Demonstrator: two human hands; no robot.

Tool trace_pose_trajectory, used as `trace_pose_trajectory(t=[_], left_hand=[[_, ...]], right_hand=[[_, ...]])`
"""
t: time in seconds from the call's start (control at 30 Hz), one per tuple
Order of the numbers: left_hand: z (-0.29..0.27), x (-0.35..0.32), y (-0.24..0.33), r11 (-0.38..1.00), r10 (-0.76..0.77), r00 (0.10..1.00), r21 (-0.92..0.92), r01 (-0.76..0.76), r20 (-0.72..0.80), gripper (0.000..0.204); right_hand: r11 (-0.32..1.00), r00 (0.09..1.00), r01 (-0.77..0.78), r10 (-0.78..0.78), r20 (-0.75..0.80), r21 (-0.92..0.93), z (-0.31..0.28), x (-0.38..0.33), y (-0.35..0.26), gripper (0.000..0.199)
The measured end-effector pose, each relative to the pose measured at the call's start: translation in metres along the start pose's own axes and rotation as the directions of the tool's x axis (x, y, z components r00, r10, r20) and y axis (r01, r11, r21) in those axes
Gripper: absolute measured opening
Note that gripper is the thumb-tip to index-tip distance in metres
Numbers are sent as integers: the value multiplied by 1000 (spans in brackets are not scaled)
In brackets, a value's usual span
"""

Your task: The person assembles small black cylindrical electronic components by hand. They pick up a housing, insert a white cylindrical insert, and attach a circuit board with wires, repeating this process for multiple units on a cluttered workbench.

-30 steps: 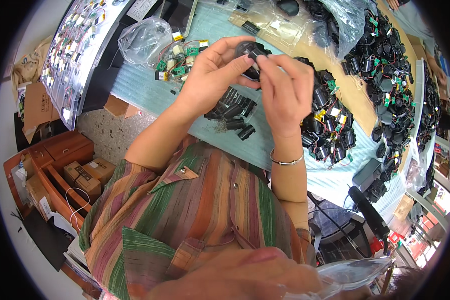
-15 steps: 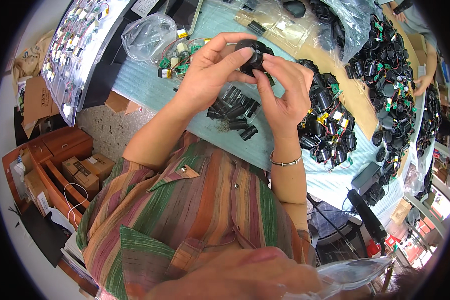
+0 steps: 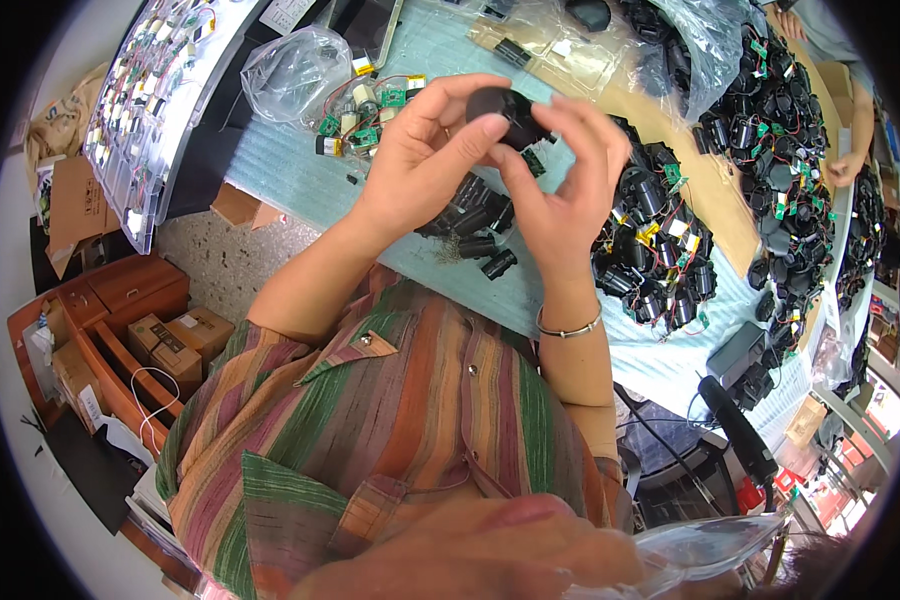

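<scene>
Over the bench, my left hand [image 3: 415, 160] grips a round black plastic housing [image 3: 500, 115], its thumb on the near face. At the housing's right edge, the thumb and forefinger of my right hand [image 3: 570, 190] pinch it. A small green circuit board [image 3: 533, 162] shows just below; whether it is joined to the housing I cannot tell. Black cylindrical plastic parts [image 3: 485, 215] lie on the bench under my hands, partly hidden by them. Beyond my left hand sits a cluster of green boards and wired battery cells [image 3: 365, 115].
To the right lies a pile of black housings with wires and boards [image 3: 660, 240]. A larger pile [image 3: 780, 160] stretches along the far right, with another person's hand [image 3: 847, 168] beside it. Clear plastic bags [image 3: 295, 75] and a tray of wired parts [image 3: 160, 90] stand at the left.
The housing has turned in my hands, and a smoother, rounder face now shows. My right-hand fingers have shifted along its edge. The other person's hand at the far right has moved slightly.
</scene>
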State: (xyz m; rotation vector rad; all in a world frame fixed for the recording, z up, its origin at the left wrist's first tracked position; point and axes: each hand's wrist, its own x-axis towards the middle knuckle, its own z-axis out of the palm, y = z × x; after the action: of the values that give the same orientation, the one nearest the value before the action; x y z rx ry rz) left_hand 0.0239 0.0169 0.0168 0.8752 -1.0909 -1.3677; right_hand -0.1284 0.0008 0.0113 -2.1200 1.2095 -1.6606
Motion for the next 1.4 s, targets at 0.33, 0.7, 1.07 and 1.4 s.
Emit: trace_pose_trajectory(t=[0.33,0.7,1.07,1.4], left_hand=[[7,-5,-1,900,349,935,253,-354,66,35],[46,39,72,989,94,990,124,-81,-105,34],[-46,107,-10,222,168,927,904,-366,334,40],[24,168,-36,121,260,862,871,-475,434,38]], right_hand=[[865,956,-293,255,146,407,-1,-16,3,51],[848,902,-182,345,-258,497,-108,26,-1,38],[600,819,-535,543,-189,-594,-180,-69,40,28],[576,864,-461,466,-192,-675,-184,-68,37,32]])
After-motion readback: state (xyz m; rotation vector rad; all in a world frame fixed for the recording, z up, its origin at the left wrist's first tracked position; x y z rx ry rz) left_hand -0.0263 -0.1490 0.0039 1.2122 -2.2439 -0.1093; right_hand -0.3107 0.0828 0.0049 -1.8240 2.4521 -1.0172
